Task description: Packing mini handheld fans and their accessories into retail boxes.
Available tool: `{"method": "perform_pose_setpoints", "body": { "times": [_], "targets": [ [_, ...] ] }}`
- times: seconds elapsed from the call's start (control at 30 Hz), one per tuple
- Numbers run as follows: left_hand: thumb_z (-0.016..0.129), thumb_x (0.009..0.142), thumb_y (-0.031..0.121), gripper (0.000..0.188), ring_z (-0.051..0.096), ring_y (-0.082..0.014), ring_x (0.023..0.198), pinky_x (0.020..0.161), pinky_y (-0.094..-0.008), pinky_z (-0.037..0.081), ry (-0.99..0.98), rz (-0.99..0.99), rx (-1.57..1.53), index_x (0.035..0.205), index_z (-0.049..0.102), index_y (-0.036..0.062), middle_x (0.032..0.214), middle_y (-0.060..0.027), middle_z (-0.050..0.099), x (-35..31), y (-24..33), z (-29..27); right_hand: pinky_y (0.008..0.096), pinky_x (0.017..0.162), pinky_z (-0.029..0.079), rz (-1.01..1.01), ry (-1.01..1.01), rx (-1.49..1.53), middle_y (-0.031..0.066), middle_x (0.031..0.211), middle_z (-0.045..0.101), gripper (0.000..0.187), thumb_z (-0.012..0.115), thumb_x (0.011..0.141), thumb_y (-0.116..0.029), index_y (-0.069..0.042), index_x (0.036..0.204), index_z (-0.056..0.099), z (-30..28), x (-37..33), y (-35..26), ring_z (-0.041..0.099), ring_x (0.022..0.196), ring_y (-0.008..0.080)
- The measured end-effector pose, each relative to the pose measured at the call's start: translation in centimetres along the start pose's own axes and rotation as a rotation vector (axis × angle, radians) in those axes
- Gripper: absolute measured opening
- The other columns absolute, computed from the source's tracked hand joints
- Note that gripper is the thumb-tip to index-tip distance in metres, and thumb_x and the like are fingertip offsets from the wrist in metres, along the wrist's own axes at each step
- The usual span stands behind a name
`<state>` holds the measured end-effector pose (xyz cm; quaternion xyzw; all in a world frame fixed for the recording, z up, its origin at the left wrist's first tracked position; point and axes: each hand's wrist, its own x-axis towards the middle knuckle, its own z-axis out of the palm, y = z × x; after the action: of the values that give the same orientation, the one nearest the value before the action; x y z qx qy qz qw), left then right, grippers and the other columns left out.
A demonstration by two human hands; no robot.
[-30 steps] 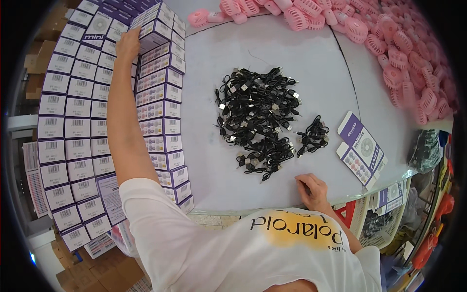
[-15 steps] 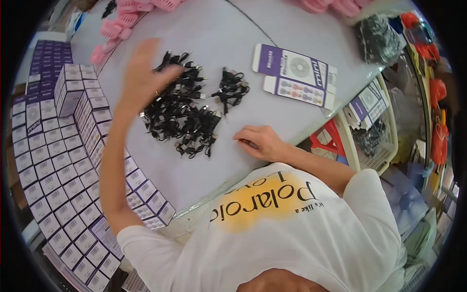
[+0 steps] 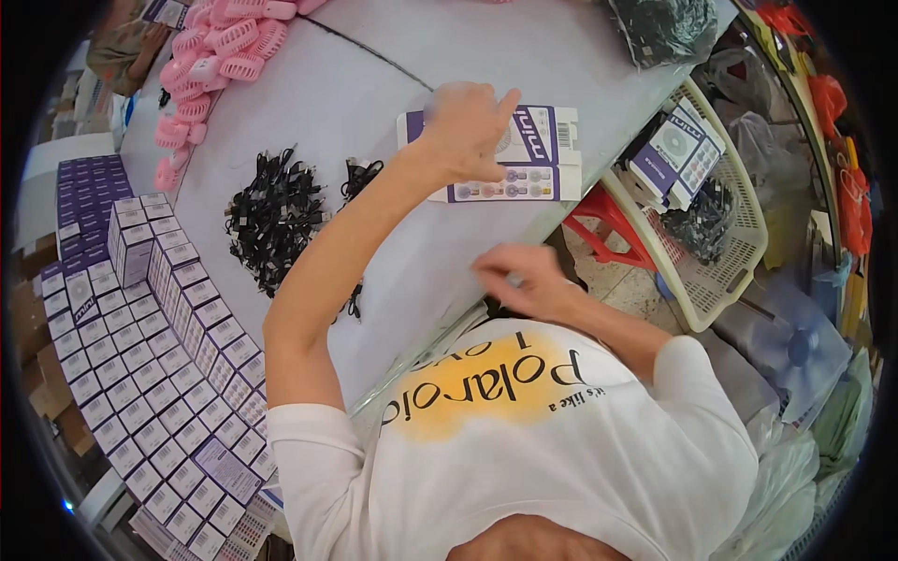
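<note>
My left hand is stretched over a flattened white-and-purple fan box, covering part of its print. The thumb and fingers are apart, somewhat blurred, and no object shows in them; contact with the cardboard is unclear. My right hand hovers by the table's front edge, fingers loosely bent and slightly blurred, with a gap between thumb and forefinger and nothing seen inside. Left of the box lies a large heap of short black cables. A smaller bunch of black cables is partly hidden behind my left forearm.
Rows of small white-and-purple boxes stand to the left. Pink handheld fans pile up at the far left. A black plastic bag sits far right. Beside the table, a cream basket holds flat boxes and cables, near a red stool.
My left hand has swung right from the cable heap to the flattened box. My right hand has lifted a little and its fingers have loosened. The whole view has turned to the right.
</note>
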<state>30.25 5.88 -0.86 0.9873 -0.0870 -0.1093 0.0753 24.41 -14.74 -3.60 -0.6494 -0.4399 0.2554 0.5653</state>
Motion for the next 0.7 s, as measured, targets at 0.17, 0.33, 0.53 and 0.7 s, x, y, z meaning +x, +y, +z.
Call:
{"method": "perform_pose_setpoints", "body": {
  "times": [0.17, 0.33, 0.53, 0.7],
  "targets": [
    [0.076, 0.052, 0.044, 0.102, 0.043, -0.0387, 0.114, 0.088, -0.0482, 0.038, 0.247, 0.010, -0.008, 0.135, 0.035, 0.0008, 0.124, -0.0264, 0.042, -2.1, 1.5, 2.2, 0.0227, 0.060, 0.046, 0.278, 0.585, -0.256, 0.0055, 0.083, 0.059, 0.024, 0.061, 0.084, -0.003, 0.004, 0.107, 0.059, -8.5, 1.1, 1.2, 0.055, 0.066, 0.0088],
    [0.075, 0.053, 0.043, 0.099, 0.040, -0.0406, 0.116, 0.091, -0.0488, 0.037, 0.155, -0.001, -0.002, 0.134, 0.036, 0.0009, 0.125, -0.0277, 0.040, -2.1, 3.0, 1.8, 0.0238, 0.059, 0.046, 0.391, 0.419, -0.459, 0.0061, 0.082, 0.059, 0.031, 0.066, 0.081, -0.005, 0.004, 0.110, 0.058, -9.8, 1.7, 2.7, 0.054, 0.065, 0.0096],
    [0.074, 0.053, 0.041, 0.098, 0.040, -0.0417, 0.116, 0.092, -0.0502, 0.035, 0.227, -0.017, -0.046, 0.134, 0.036, 0.0026, 0.124, -0.0280, 0.039, -4.1, 4.3, 2.7, 0.0240, 0.057, 0.045, 0.443, 0.384, -0.391, 0.0042, 0.078, 0.058, 0.029, 0.068, 0.079, -0.006, 0.004, 0.105, 0.059, -9.1, 0.6, 2.5, 0.052, 0.062, 0.0090],
    [0.075, 0.053, 0.040, 0.100, 0.038, -0.0422, 0.119, 0.093, -0.0513, 0.034, 0.271, -0.034, -0.082, 0.137, 0.033, 0.0058, 0.127, -0.0285, 0.037, -6.2, 5.8, 3.2, 0.0226, 0.058, 0.045, 0.628, 0.294, 0.054, 0.0025, 0.082, 0.060, 0.019, 0.063, 0.083, -0.010, 0.001, 0.098, 0.057, -9.3, -0.4, 1.3, 0.053, 0.064, 0.0075]
  ]
}}
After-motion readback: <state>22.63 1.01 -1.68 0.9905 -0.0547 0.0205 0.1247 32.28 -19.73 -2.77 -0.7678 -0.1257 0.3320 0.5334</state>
